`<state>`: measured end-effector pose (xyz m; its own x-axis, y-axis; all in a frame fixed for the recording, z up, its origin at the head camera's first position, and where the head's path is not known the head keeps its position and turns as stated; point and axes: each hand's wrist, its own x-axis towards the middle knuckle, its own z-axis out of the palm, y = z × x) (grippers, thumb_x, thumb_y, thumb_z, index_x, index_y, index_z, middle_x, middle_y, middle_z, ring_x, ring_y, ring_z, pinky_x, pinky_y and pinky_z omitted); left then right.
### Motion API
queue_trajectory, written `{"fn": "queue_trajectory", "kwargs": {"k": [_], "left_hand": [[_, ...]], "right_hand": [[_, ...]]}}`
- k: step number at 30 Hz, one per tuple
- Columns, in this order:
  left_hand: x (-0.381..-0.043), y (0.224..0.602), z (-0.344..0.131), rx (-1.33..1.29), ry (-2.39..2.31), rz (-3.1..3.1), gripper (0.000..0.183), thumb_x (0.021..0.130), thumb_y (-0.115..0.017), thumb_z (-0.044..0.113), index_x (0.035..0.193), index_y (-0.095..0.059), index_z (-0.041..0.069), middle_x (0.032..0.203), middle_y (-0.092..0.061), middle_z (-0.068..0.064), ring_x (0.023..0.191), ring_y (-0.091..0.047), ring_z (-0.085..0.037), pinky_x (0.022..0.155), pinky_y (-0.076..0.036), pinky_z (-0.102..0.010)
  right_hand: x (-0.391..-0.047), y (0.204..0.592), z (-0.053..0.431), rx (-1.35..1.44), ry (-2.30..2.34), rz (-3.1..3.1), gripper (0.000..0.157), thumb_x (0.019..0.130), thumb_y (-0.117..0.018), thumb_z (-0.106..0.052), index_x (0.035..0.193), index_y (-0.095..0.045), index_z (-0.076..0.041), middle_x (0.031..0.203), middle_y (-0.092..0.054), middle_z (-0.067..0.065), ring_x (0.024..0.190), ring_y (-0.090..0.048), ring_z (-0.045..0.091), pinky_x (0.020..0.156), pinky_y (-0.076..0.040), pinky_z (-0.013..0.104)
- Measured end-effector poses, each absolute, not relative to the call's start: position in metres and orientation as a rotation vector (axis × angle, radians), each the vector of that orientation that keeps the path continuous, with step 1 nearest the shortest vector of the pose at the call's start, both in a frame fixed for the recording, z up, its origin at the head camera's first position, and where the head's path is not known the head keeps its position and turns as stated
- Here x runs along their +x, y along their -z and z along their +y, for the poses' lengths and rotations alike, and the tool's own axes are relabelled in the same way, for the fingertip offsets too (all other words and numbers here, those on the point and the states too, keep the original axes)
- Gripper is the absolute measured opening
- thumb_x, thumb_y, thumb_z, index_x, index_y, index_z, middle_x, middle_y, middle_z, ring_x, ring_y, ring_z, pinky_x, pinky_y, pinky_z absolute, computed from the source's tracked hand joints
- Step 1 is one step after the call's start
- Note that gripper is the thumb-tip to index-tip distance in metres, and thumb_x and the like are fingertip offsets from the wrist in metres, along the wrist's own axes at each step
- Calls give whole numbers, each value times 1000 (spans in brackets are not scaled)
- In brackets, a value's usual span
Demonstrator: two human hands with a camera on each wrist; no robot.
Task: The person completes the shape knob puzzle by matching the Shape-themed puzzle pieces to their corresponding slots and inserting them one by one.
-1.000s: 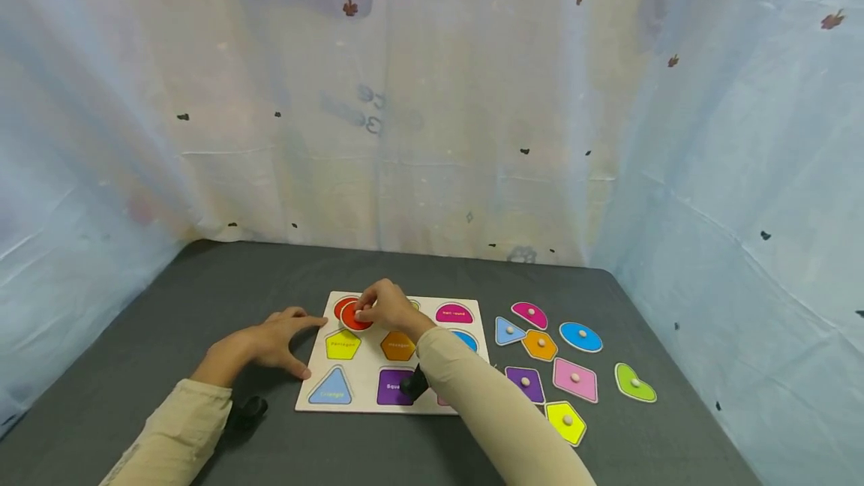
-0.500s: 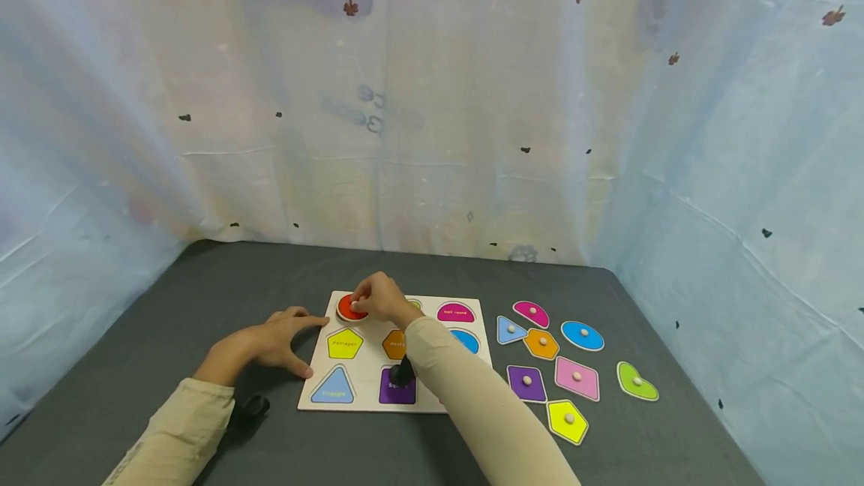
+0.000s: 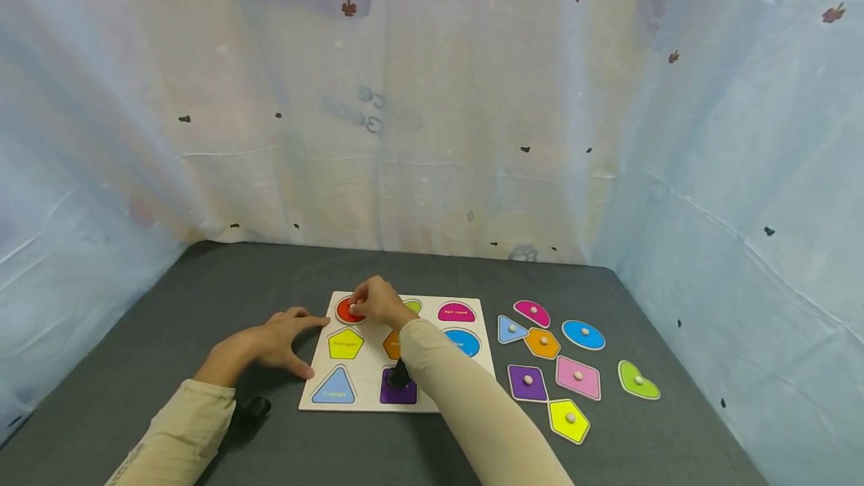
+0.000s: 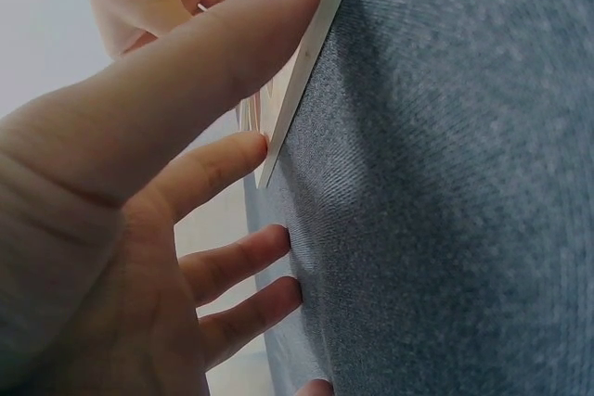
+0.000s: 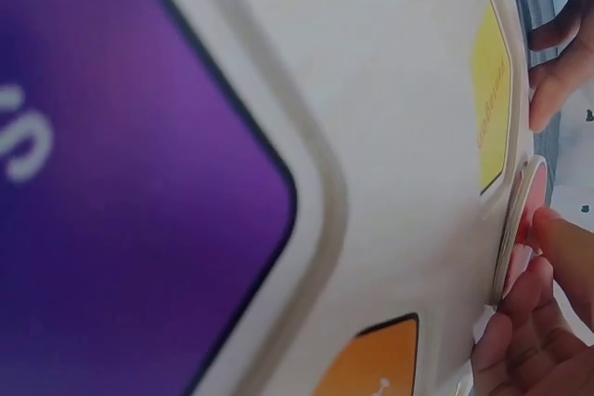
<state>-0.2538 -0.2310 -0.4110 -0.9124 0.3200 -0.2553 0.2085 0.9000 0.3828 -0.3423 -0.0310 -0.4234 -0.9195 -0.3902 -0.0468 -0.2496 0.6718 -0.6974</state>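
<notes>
A pale wooden shape puzzle board (image 3: 367,366) lies on the dark table. Over its top-left corner, my right hand (image 3: 379,302) pinches the knob of a red circle puzzle piece (image 3: 343,311). In the right wrist view the red circle puzzle piece (image 5: 536,190) stands slightly proud of the board and a little tilted. My left hand (image 3: 275,340) is spread along the board's left side, thumb and index finger touching its edge. The left wrist view shows that thumb (image 4: 269,16) on the rim and the other fingers on the cloth. My right forearm covers part of the board's lower right.
Right of the board lie loose knobbed pieces: a magenta half round (image 3: 532,313), blue triangle (image 3: 508,331), orange hexagon (image 3: 538,346), blue oval (image 3: 582,335), purple square (image 3: 523,390), pink piece (image 3: 574,385), yellow pentagon (image 3: 565,430) and green heart (image 3: 634,385). Sheet curtains (image 3: 439,133) surround the table.
My right hand has shifted the red circle piece left, from partly overlapping the red circle recess to directly over it. The left hand has stayed at the board's edge.
</notes>
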Motion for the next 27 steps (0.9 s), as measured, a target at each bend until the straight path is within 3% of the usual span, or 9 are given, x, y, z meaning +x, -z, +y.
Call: {"fn": "queue_trajectory", "kwargs": {"k": [27], "left_hand": [[-255,417,-232,395,-507,2771,93,71,-92,38,150,-48,16,148,-39,-26,129,-40,-48,101,-39,-72]], "right_hand": [[-346,429,-39,-459,984,2814,13,87,-79,-9,99,-78,-6,89,-69,5,79,-57,17,76,-50,25]]}}
